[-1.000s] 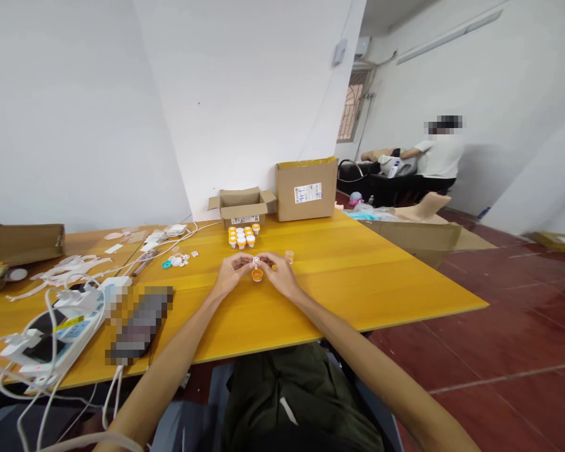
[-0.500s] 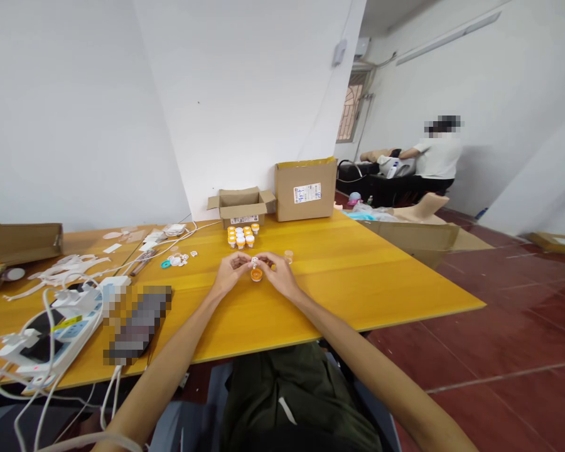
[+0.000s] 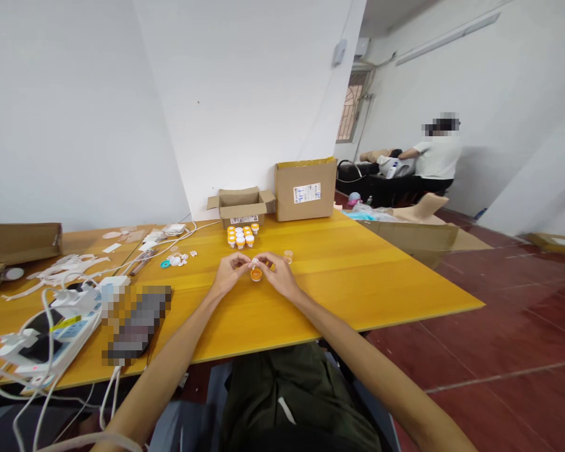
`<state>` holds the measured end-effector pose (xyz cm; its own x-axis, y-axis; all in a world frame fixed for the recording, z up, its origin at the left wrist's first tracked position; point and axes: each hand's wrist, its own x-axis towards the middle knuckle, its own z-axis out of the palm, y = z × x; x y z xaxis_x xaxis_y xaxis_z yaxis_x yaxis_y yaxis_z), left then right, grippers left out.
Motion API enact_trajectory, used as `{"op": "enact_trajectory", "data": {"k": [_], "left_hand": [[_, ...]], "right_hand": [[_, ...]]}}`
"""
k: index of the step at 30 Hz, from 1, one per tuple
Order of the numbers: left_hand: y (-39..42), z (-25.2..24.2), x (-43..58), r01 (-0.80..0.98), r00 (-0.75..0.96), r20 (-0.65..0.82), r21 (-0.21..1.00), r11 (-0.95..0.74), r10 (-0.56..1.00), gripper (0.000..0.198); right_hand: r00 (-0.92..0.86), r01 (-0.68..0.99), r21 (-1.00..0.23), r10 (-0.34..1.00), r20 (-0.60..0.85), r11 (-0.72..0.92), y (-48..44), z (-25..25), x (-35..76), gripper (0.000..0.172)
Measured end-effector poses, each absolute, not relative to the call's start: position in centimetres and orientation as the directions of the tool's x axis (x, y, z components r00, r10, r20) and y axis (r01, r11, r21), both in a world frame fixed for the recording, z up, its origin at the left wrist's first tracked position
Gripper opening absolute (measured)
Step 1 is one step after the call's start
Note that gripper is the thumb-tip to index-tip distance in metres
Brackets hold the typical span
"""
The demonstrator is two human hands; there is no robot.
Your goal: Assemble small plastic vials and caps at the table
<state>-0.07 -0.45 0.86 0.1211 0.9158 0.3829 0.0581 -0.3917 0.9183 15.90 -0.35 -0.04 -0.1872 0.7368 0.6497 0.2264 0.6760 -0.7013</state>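
My left hand (image 3: pixel 229 272) and my right hand (image 3: pixel 277 273) meet over the yellow table (image 3: pixel 348 276), fingers pinched together on a small white piece (image 3: pixel 255 260). Just below the piece, between the two hands, sits a small orange cup (image 3: pixel 256 274) on the tabletop. A cluster of several orange-and-white cups (image 3: pixel 241 236) stands a little farther back, in front of a small open cardboard box (image 3: pixel 242 205). A lone clear cup (image 3: pixel 289 255) stands right of my right hand.
A larger closed cardboard box (image 3: pixel 306 188) stands at the back. Small white parts and a teal ring (image 3: pixel 166 264) lie left of my hands. A power strip with white cables (image 3: pixel 51 336) is at the left. Another person (image 3: pixel 435 157) works at a far desk.
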Motion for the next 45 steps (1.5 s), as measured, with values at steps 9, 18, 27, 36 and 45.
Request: {"op": "enact_trajectory", "data": {"k": [9,18,27,36,45], "left_hand": [[-0.67,1.11,-0.11,0.07,0.135,0.377,0.919,-0.388,0.916,0.023],[-0.66,1.11,-0.1,0.074,0.14,0.387,0.914,-0.4,0.911,0.023],[-0.71,1.22,-0.17,0.084,0.157,0.399,0.906,-0.415,0.903,0.023],[-0.74,1.11,-0.15,0.089,0.155,0.386,0.911,-0.402,0.909,0.025],[-0.77,1.12,0.13,0.087,0.211,0.374,0.913,-0.398,0.903,0.03]], "right_hand": [[-0.186,0.207,-0.704,0.733,0.654,0.68,-0.46,0.05,15.92,0.018],[-0.183,0.213,-0.697,0.728,0.66,0.685,-0.45,-0.04,15.88,0.02],[-0.186,0.22,-0.69,0.724,0.664,0.689,-0.44,0.05,15.95,0.019],[-0.188,0.216,-0.695,0.728,0.659,0.686,-0.45,0.12,15.91,0.02],[-0.142,0.224,-0.72,0.753,0.643,0.657,-0.22,0.29,16.22,0.02]]}}
